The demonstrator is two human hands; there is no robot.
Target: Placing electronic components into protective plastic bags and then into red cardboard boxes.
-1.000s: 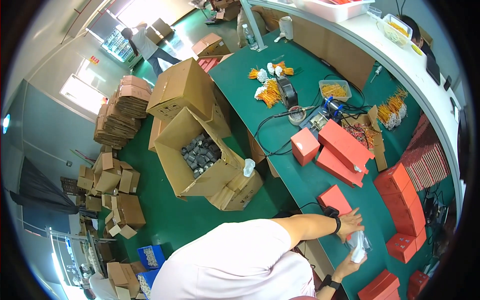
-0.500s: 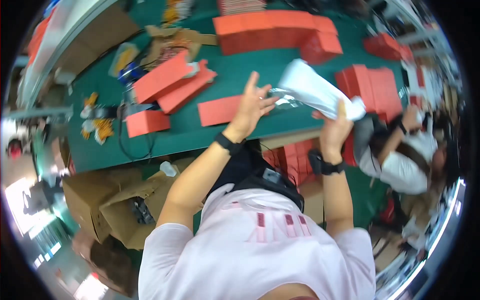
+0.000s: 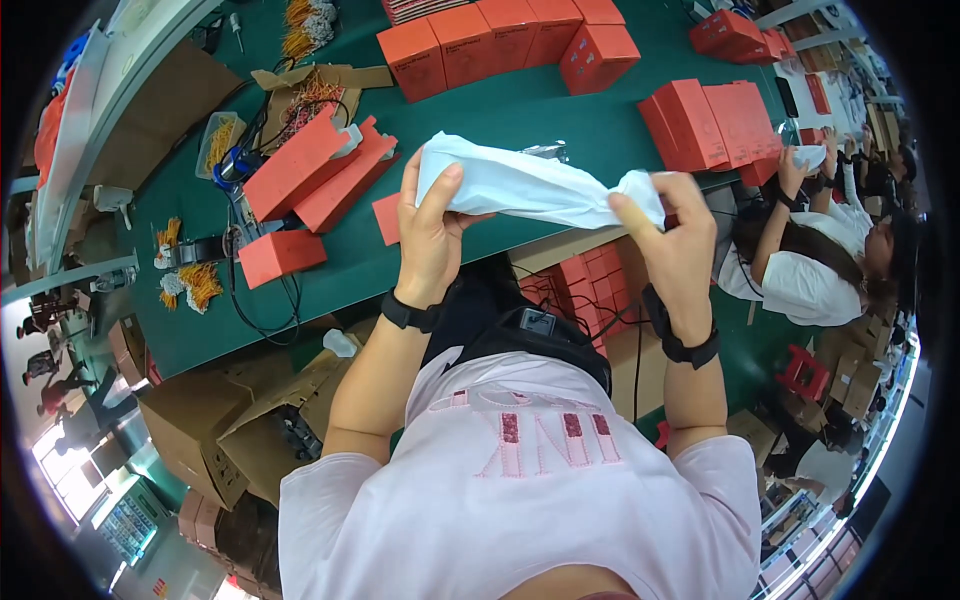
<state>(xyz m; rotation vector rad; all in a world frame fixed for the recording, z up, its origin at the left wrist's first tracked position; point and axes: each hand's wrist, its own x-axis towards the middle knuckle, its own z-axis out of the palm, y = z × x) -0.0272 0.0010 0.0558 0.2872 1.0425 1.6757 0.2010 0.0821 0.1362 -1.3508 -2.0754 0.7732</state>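
Observation:
A white, soft bag or wrapping (image 3: 520, 185) stretches between my two hands above the green table. My left hand (image 3: 430, 235) grips its wide left end, thumb on top and fingers behind. At the narrow right end, my right hand (image 3: 680, 240) pinches the gathered material between thumb and fingers. What may be inside the bag cannot be seen. A shiny, crinkled clear plastic piece (image 3: 547, 152) lies on the table just behind the bag. Partly behind my left hand is a red box (image 3: 387, 218).
Red boxes (image 3: 500, 45) stand in a row at the back, with more red boxes (image 3: 715, 125) at right. Two long red boxes (image 3: 310, 170) lie left near yellow wire bundles (image 3: 205, 285). Cartons (image 3: 190, 420) stand below left. A co-worker (image 3: 800, 240) sits at right.
My left hand, open before, now grips the white bag's wide end. The bag has moved left and lies more level, its far end swung toward my left hand. The clear plastic now rests on the table.

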